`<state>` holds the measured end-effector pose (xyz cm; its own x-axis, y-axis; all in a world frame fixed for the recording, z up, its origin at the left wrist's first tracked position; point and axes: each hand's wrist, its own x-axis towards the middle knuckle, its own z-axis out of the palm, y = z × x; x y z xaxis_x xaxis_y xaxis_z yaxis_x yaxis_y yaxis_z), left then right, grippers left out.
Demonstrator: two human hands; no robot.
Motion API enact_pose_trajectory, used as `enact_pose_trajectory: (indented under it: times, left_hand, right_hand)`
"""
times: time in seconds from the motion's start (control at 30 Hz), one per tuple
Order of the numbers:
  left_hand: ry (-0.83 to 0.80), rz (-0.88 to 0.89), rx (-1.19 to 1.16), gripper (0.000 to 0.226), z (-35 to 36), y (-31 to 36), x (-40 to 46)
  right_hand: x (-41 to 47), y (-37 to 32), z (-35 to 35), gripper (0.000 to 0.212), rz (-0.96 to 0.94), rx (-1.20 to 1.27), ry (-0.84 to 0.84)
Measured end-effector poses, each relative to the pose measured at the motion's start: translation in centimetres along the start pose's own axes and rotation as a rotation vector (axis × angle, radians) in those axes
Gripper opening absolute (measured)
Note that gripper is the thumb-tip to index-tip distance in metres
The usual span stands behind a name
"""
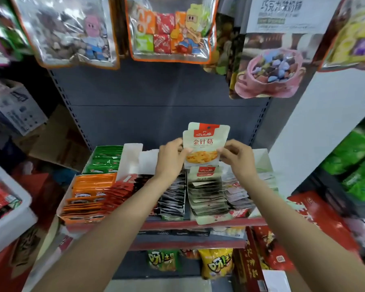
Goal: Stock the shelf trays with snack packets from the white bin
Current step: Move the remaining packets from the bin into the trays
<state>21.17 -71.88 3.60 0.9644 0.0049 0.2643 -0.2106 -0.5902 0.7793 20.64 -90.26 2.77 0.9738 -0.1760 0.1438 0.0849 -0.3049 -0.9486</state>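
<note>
Both hands are raised over the shelf trays. The left hand pinches the left edge of a small stack of snack packets; the right hand pinches the right edge, fingers curled round the side seam. The stack stands upright, just above the back of one row in the trays, not yet set down. At least two packets show, one behind the other and slightly offset.

Shelf: red front lip, dark grey back panel. It carries the cardboard trays, whose rows hold packets standing on edge: green, orange, red, dark, and the pale row matching the packets in hand.

White bin: at the left edge of view, well apart from the shelf, with red packets showing inside.

Handling, judged from appearance:
- Weight: light; a two-handed pinch carries several at once
- Stiffness: flat sealed pouches, soft in the middle, firmer along the seams and top header
- Surface: smooth film, likely slippery pouch against pouch; a loose stack may fan out or slide
- Fragility: low, though hard squeezing on the filled centre could crush the contents

Recommended hold: the side seams or the header near the hang hole, with the stack squared between both hands, then lowered edge-first into the matching row
</note>
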Motion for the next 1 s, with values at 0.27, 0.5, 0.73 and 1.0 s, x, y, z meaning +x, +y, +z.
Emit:
enact_pose_trajectory:
  times: [0.27, 0.5, 0.73, 1.0]
  left_hand:
    - [-0.126, -0.036, 0.004, 0.016, 0.9, -0.7, 0.4]
    - [-0.261, -0.072, 0.218, 0.008, 1.4, -2.1, 0.6]
    - [-0.256, 0.138, 0.243, 0.008, 1.7, -1.9, 0.1]
    - [-0.323, 0.048, 0.37, 0.009, 3.3, -2.2, 0.3]
  right_hand:
    - [1.0, 2.1, -0.9, 0.011, 0.013, -0.359, -0.033]
    - [1.4, 3.1, -0.5, 0.01, -0.012, -0.666, -0.22]
    - [0.7, 2.6, -0.5, 0.006, -0.187, -0.619, -0.197]
    - [1.1, 2.7, 0.5, 0.009, -0.148, -0.833, -0.296]
